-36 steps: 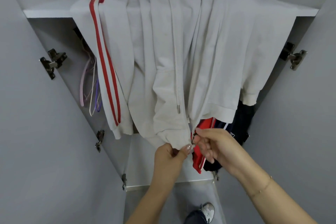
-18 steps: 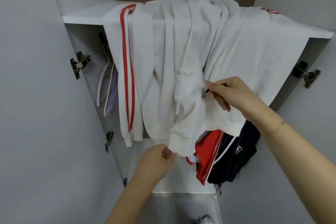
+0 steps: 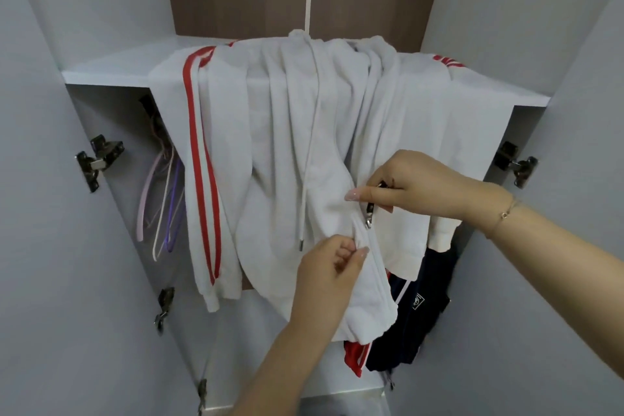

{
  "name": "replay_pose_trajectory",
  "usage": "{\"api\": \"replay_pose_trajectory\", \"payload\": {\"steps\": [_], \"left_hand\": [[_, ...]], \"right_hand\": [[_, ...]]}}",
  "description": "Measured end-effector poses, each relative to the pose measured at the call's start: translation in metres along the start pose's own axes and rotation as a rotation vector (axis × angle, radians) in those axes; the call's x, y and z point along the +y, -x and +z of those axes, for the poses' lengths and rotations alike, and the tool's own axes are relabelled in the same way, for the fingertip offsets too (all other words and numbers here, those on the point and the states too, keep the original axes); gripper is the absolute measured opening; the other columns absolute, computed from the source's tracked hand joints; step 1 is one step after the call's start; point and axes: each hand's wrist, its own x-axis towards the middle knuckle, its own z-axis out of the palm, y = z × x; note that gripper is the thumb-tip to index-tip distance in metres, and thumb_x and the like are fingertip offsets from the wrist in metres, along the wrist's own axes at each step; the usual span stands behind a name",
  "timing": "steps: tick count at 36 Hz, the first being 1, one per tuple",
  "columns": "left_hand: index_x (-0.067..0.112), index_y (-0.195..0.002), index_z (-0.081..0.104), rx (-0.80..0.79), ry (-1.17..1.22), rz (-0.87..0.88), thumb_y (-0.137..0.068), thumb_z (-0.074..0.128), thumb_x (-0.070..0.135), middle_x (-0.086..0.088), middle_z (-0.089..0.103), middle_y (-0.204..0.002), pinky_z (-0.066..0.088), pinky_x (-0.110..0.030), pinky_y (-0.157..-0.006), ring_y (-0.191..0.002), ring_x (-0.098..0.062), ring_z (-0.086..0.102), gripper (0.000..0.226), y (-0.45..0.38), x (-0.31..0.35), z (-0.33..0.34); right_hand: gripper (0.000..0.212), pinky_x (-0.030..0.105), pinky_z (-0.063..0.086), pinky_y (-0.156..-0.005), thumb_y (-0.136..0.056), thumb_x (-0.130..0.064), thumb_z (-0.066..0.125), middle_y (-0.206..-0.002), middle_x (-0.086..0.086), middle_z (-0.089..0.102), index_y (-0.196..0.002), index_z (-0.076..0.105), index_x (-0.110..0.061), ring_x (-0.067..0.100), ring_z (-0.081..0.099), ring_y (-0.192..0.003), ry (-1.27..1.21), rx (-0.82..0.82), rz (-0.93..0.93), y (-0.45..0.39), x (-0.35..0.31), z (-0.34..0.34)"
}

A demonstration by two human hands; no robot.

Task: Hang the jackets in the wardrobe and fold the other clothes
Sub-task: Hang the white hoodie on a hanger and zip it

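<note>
Since the earlier frame, both hands had shifted along the zip of the white jacket (image 3: 297,152), which hung draped over the wardrobe shelf (image 3: 111,73). Spare hangers (image 3: 162,199) dangled at the far left. The left hand (image 3: 332,275) pinched the fabric beside the zip track, holding it taut; the right hand (image 3: 415,184) pinched the zip slider (image 3: 368,215). Zipping seemed to be in hand; next, a steady pull along the track, then a hanger.

Jacket (image 3: 280,152) drapes over the shelf (image 3: 111,73); hangers (image 3: 162,199) left, beneath.
</note>
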Motion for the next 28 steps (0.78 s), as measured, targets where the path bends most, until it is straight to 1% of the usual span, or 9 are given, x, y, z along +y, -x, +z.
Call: {"api": "replay_pose_trajectory", "payload": {"steps": [3,6,11,13,17,20,23,26,28], "left_hand": [[0.026,-0.078,0.065,-0.055,0.003,-0.015,-0.089,0.069,0.028,0.011,0.063,-0.071,0.045,-0.010,-0.068,-0.071,0.002,0.059,0.012,-0.002,-0.004,-0.007],[0.023,-0.081,0.066,-0.113,-0.020,0.031,-0.090,0.066,0.030,0.015,0.064,-0.079,0.045,-0.010,-0.068,-0.071,0.002,0.058,0.012,-0.006,-0.004,-0.017],[0.030,-0.074,0.059,-0.267,-0.156,0.060,-0.090,0.065,0.032,0.016,0.059,-0.082,0.042,-0.008,-0.069,-0.073,0.001,0.055,0.017,-0.007,-0.009,-0.025],[0.031,-0.074,0.059,-0.294,-0.174,0.018,-0.090,0.065,0.032,0.015,0.061,-0.080,0.041,-0.008,-0.067,-0.071,0.002,0.054,0.017,-0.008,-0.015,-0.031],[0.034,-0.077,0.060,-0.288,-0.243,0.020,-0.094,0.061,0.021,0.014,0.063,-0.082,0.040,-0.009,-0.070,-0.080,0.004,0.056,0.022,-0.027,-0.015,-0.046],[0.045,-0.091,0.056,-0.242,-0.200,0.079,-0.097,0.056,0.029,0.021,0.063,-0.094,0.041,-0.004,-0.075,-0.090,0.010,0.056,0.017,-0.048,0.005,-0.047],[0.045,-0.098,0.056,-0.157,-0.148,0.131,-0.092,0.060,0.041,0.022,0.063,-0.094,0.042,-0.003,-0.075,-0.091,0.011,0.057,0.009,-0.069,0.027,-0.036],[0.038,-0.108,0.056,-0.065,-0.172,0.191,-0.084,0.065,0.054,0.021,0.058,-0.098,0.042,-0.004,-0.077,-0.092,0.006,0.055,0.030,-0.095,0.043,-0.017],[0.030,-0.116,0.055,-0.039,-0.254,0.243,-0.079,0.066,0.059,0.021,0.052,-0.106,0.040,-0.008,-0.087,-0.100,0.005,0.050,0.049,-0.113,0.051,-0.004]], "right_hand": [[0.065,0.027,0.036,-0.051,-0.085,-0.063,0.047,-0.046,0.003,0.052,-0.052,0.056,-0.007,0.020,0.046,-0.048,0.148,-0.021,-0.070,-0.011,0.004,-0.008],[0.059,0.034,0.037,-0.053,-0.088,-0.053,0.056,-0.050,0.008,0.054,-0.055,0.059,-0.004,0.020,0.046,-0.047,0.258,0.048,-0.116,-0.028,0.010,-0.024],[0.056,0.032,0.017,-0.049,-0.094,-0.044,0.059,-0.048,0.008,0.038,-0.053,0.049,-0.008,0.028,0.033,-0.049,0.464,0.400,-0.121,-0.063,0.028,-0.077],[0.061,0.032,0.020,-0.051,-0.095,-0.047,0.056,-0.050,0.015,0.043,-0.055,0.051,0.000,0.034,0.035,-0.051,0.446,0.476,-0.057,-0.075,0.037,-0.095],[0.061,0.034,0.030,-0.052,-0.091,-0.051,0.056,-0.055,0.017,0.056,-0.062,0.061,0.002,0.034,0.045,-0.053,0.334,0.401,-0.066,-0.086,0.046,-0.100],[0.057,0.034,0.037,-0.052,-0.083,-0.060,0.055,-0.055,0.006,0.061,-0.063,0.067,-0.007,0.023,0.050,-0.050,0.201,0.348,-0.086,-0.086,0.044,-0.100],[0.048,0.021,0.035,-0.047,-0.077,-0.059,0.061,-0.047,-0.003,0.058,-0.059,0.066,-0.014,0.016,0.049,-0.046,0.041,0.274,-0.062,-0.084,0.044,-0.102],[0.048,0.013,0.033,-0.047,-0.077,-0.056,0.063,-0.048,-0.002,0.059,-0.058,0.066,-0.012,0.015,0.048,-0.044,-0.039,0.215,-0.081,-0.085,0.047,-0.103],[0.051,0.012,0.034,-0.048,-0.076,-0.056,0.063,-0.047,-0.002,0.058,-0.057,0.065,-0.010,0.012,0.047,-0.043,-0.074,0.197,-0.089,-0.086,0.050,-0.107]]}}
